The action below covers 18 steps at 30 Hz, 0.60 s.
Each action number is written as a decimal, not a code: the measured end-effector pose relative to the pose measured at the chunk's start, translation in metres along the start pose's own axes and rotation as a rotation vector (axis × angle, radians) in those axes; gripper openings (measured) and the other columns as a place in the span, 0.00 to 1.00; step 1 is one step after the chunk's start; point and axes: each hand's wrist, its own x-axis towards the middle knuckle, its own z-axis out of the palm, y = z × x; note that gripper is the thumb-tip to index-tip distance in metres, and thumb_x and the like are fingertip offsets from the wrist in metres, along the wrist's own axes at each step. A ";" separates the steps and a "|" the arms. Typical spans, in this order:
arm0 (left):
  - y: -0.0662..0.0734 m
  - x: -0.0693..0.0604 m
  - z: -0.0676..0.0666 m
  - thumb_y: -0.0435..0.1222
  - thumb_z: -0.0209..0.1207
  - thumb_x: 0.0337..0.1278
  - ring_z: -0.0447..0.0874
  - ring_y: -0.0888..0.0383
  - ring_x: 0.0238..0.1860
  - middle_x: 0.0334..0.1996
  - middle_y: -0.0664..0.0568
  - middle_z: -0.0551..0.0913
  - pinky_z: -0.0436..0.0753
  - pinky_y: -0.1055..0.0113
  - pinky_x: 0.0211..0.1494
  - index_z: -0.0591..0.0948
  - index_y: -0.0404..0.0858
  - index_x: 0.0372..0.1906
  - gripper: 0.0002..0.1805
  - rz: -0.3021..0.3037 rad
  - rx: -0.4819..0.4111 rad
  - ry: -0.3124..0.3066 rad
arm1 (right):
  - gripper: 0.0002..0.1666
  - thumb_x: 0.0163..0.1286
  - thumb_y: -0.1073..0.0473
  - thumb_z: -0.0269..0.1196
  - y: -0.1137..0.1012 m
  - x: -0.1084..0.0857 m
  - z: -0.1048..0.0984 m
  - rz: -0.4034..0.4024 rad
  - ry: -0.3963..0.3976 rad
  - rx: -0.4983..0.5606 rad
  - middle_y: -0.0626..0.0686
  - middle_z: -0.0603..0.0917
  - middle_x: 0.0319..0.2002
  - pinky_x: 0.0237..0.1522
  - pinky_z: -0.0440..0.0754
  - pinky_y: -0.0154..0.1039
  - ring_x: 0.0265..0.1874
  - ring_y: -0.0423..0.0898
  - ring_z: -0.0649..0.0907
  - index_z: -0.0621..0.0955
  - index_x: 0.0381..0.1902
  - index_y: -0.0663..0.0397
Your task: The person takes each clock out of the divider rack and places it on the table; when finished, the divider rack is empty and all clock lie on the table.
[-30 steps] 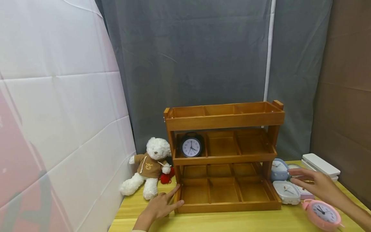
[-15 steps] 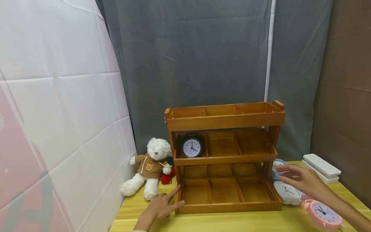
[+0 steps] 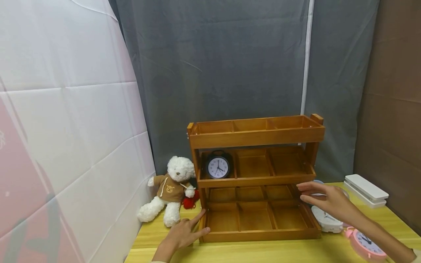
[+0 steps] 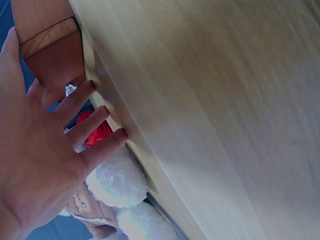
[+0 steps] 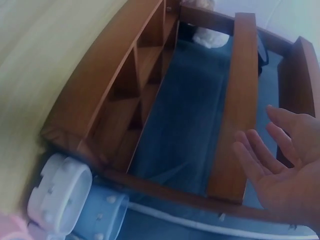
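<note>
My left hand (image 3: 181, 235) rests by the lower left front corner of a three-tier wooden shelf (image 3: 256, 138), touching it with spread fingers. In the left wrist view its other fingertips meet the table top. Just in front of the shelf's right side, my right hand (image 3: 332, 202) hovers with nothing in it, fingers relaxed. A black alarm clock (image 3: 218, 167) stands in the middle tier's left compartment. Beneath the right hand and forearm are a white alarm clock (image 3: 326, 221) and a pink alarm clock (image 3: 364, 244), partly covered. A blue clock (image 5: 102, 212) shows behind the white one.
A white teddy bear (image 3: 171, 188) in a brown hoodie sits left of the shelf, beside some red yarn-like material (image 3: 189, 202). White flat boxes (image 3: 366, 190) lie at the back right. Grey cloth (image 3: 230, 65) hangs behind the yellow wooden table (image 3: 263, 252).
My right hand has moved left, from above the clocks to the shelf's right side, remaining unladen. The left hand has stayed at the shelf's corner.
</note>
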 end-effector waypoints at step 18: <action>-0.001 0.000 0.002 0.72 0.49 0.67 0.83 0.31 0.55 0.55 0.32 0.84 0.81 0.34 0.54 0.61 0.61 0.82 0.44 0.001 0.004 0.010 | 0.18 0.69 0.63 0.72 -0.025 0.045 0.031 -0.083 -0.047 0.105 0.57 0.89 0.52 0.43 0.88 0.33 0.44 0.37 0.89 0.86 0.56 0.57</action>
